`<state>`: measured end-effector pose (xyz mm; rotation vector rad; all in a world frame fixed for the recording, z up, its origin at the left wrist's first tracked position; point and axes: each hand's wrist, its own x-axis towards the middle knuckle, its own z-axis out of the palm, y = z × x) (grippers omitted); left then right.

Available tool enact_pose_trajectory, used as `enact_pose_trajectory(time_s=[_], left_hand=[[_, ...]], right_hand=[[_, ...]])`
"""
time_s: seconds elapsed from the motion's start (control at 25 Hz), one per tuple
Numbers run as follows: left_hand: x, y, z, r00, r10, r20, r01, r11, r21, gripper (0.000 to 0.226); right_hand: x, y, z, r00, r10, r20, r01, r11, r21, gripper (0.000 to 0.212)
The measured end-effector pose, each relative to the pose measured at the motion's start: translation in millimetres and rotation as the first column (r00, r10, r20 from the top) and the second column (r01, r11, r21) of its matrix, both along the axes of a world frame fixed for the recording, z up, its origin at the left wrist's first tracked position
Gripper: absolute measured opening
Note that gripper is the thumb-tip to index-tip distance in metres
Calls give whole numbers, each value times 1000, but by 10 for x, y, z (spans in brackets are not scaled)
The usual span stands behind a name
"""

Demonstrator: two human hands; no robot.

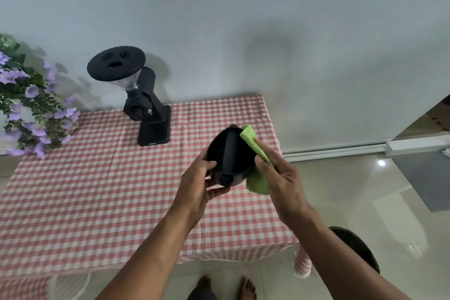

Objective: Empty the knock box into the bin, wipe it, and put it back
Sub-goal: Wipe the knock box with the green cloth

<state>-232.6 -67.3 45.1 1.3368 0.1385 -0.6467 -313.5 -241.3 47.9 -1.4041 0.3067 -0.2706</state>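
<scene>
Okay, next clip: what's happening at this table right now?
A person is wiping a black knock box, held up over the checked tablecloth. The left hand grips its near end while the right hand presses a green cloth against its right rim. A black coffee grinder stands at the back, purple flowers on the left. The box isn't back on the table yet.

We hold the knock box point(230, 157) above the right part of the tabletop point(97, 190), our left hand point(194, 187) on its left side and our right hand point(280, 178) pressing the cloth point(253, 143) against its right rim. Behind and to the left of it, the grinder point(143, 100) stands on the tabletop near the wall point(243, 19). The flowers point(31, 105) sit at the far left edge, left of the grinder.
</scene>
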Motion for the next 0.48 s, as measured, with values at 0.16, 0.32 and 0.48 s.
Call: enact_pose_trajectory(time_s=[0.16,0.32,0.48], left_hand=[[-1,-12,-12,999,-52,11,52,997,49,37],[-33,-49,-98,995,85,-50,-85,996,-3,30],[-88,-70,-202,997,33,-70,-32,999,17,34]], right_hand=[[85,-151,35,999,20,-26,-19,999,35,36],[-158,-33,-133,999,44,-29,-43,999,21,38],[-210,-57,-279,997,-9,-78,13,998,55,38]])
